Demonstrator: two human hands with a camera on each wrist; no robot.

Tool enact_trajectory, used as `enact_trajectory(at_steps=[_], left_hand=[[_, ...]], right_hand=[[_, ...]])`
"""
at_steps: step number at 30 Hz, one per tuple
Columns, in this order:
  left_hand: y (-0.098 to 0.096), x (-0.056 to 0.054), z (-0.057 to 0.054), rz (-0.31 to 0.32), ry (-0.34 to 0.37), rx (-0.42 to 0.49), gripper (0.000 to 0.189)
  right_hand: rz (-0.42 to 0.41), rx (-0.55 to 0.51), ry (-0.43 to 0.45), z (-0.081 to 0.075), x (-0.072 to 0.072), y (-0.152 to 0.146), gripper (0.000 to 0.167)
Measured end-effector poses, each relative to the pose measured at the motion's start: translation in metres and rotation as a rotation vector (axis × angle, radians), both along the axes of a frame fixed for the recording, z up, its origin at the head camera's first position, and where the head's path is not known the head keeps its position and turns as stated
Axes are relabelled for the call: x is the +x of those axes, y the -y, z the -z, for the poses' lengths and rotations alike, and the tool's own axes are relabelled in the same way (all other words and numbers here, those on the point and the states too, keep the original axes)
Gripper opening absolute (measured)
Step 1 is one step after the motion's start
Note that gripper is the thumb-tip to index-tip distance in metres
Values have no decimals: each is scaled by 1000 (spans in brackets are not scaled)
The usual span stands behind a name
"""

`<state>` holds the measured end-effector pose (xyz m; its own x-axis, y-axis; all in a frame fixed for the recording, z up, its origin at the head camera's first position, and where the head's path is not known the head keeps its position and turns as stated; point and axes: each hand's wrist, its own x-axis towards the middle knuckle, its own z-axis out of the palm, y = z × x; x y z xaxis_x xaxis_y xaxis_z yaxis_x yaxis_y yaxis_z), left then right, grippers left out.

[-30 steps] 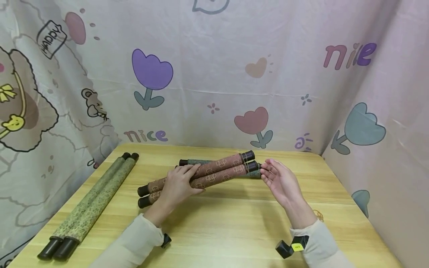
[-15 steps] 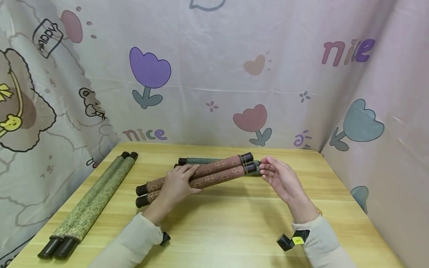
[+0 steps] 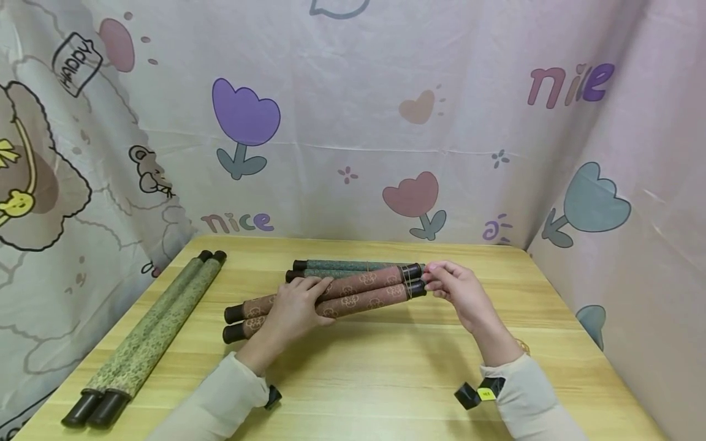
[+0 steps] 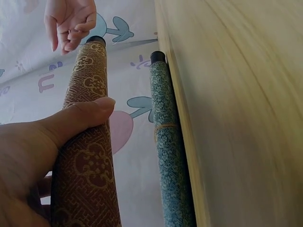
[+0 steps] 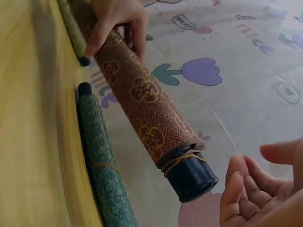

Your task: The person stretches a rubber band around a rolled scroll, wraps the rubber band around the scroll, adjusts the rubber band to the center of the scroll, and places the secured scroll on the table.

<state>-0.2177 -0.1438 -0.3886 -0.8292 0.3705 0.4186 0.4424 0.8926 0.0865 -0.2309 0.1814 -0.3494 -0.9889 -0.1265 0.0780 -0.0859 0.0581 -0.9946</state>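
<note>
My left hand grips a brown double-rolled scroll around its middle, with the right end raised above the table. Gold flower patterns cover the scroll, and its rod ends are black. In the right wrist view a thin rubber band is wound around the black ends nearest my right hand. That hand has its thumb apart from loosely bent fingers, with nothing visible between them. The head view puts its fingertips right by the scroll's end; whether they touch it I cannot tell.
A green scroll lies behind the brown one, with a rubber band around it. Along the left side of the wooden table rests a longer yellow-green scroll. Printed curtains enclose the back and sides. An orange loop shows beside my right wrist.
The brown scroll's right end has dipped slightly, uncovering more of the green scroll. My right fingertips have come closer to that end. My left hand keeps its grip.
</note>
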Motion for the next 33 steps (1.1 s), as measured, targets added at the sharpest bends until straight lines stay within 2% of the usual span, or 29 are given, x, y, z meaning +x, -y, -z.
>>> enact_trajectory(at_steps=[5,10,13,22,33], left_hand=[[-4,5,-1,11,-24,-14,85],[-6,7,3,23,-61,-32,85],[-7,9,3,28,-76,-38,85],[-14,13,7,42,-163,-48,84],[-20,17,13,43,-250,-60,86]], right_hand=[[31,302,-104,2,2,5,30],[121,655,-226,5,4,9,23],[164,788,-266,6,6,11,24],[211,932,-337,11,8,18,21],[187,929,-341,13,8,23,10]])
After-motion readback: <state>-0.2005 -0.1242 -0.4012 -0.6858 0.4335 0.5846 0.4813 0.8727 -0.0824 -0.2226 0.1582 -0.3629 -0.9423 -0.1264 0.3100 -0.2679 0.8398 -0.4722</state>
